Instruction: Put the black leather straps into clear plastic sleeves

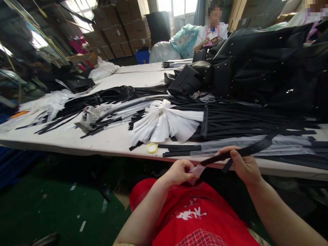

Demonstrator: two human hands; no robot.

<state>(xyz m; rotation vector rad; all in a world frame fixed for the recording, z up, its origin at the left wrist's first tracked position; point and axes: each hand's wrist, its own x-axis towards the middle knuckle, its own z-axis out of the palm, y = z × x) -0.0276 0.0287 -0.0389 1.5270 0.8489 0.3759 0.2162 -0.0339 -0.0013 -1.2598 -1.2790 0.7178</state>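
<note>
My left hand [181, 172] is closed on the end of a thin translucent plastic sleeve [197, 171], just over the red apron. In my right hand [244, 165] a black strap [258, 146] is pinched between thumb and fingers. One end of the strap points at the sleeve's mouth; whether it is inside I cannot tell. Its other part curves up to the right over the table. Straps in clear sleeves [289, 145] lie behind my right hand. A fanned bunch of white plastic sleeves [164, 123] and a yellow tape roll [152, 148] are beyond my left hand.
Many loose black straps [246, 118] cover the table [107, 145]. Black bags [271, 65] are heaped at the right. A grey crumpled wrapper [88, 119] sits to the left. Across the table a person [214, 29] handles something dark. Cartons [118, 30] are stacked behind.
</note>
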